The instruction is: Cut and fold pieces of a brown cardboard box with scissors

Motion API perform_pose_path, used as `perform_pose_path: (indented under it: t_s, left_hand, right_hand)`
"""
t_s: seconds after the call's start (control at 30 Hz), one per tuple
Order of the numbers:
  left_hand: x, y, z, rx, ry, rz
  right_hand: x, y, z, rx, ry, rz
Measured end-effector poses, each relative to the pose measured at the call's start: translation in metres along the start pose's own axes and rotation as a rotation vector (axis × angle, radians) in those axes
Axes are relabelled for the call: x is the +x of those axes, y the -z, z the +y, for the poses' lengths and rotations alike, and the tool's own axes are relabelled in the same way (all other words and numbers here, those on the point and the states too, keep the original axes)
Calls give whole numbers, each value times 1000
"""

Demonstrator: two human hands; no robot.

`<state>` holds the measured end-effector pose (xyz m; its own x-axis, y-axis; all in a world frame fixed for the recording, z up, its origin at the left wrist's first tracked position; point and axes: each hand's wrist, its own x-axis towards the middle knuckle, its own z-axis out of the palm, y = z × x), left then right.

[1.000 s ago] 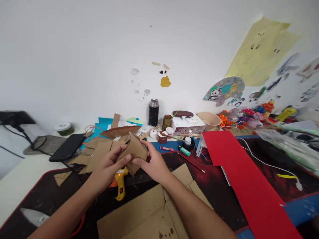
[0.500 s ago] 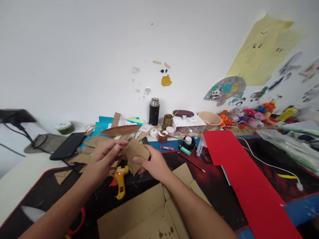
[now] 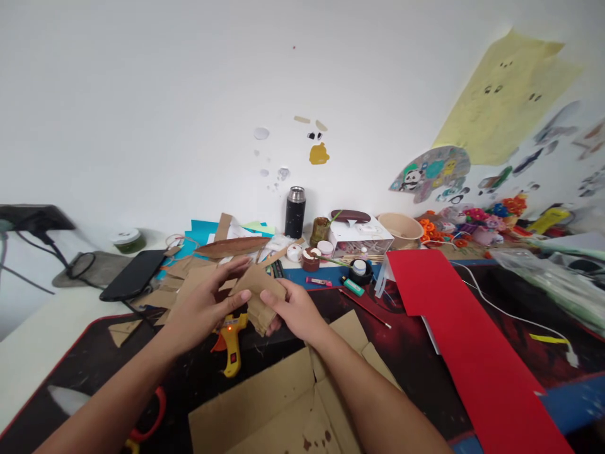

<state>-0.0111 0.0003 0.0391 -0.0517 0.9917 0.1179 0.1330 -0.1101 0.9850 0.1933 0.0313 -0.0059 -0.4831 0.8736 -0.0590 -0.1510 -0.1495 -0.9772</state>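
Both hands hold a small folded piece of cardboard (image 3: 259, 291) above the desk. My left hand (image 3: 208, 302) grips its left side, thumb pressed on the front face and fingers behind. On its right side, my right hand (image 3: 297, 309) has its thumb on the face and its other fingers curled beneath. Just below my left hand lies a yellow glue gun (image 3: 231, 345) with a glowing orange light. A larger opened cardboard box sheet (image 3: 255, 403) with dark stains is under my right forearm. Scissors with red handles (image 3: 158, 413) are partly covered by my left forearm.
A long red card sheet (image 3: 444, 315) lies to the right. Cardboard scraps (image 3: 161, 295) and a black phone (image 3: 133, 275) are at the left. Along the wall stand a black flask (image 3: 295, 214), a white box (image 3: 362, 238) and a beige bowl (image 3: 401, 231). A red pencil (image 3: 366, 308) lies mid-desk.
My left thumb has come down onto the cardboard's front face, and my left fingers have spread. The cardboard has turned slightly in my hands. The view has shifted a little.
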Motion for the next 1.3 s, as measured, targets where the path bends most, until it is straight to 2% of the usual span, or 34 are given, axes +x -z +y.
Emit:
perform_pose_path:
  t_s: [0.1, 0.23, 0.4, 0.57, 0.63, 0.73, 0.9, 1.1, 1.3]
  left_hand:
    - [3, 2, -5, 29, 3, -18]
    - [7, 7, -16, 26, -15, -9]
    - [6, 7, -17, -151, 102, -35]
    - [8, 4, -11, -396, 183, 70]
    - [10, 4, -10, -475, 194, 86]
    - [9, 4, -8, -549, 201, 42]
    - [5, 6, -5, -553, 234, -57]
    - [2, 10, -5, -545, 282, 39]
    - [6, 8, -10, -503, 311, 74]
  right_hand:
    - [1, -1, 3, -41, 11, 37]
    - [1, -2, 5, -79, 48, -13]
    - [-2, -2, 5, -122, 69, -15]
    - [-1, -1, 2, 15, 50, -75]
    - [1, 0, 0, 80, 61, -60]
    - [5, 1, -1, 102, 88, 2]
    - [7, 2, 0, 60, 117, 101]
    - [10, 4, 1, 57, 128, 160]
    - [9, 6, 1, 209, 43, 85]
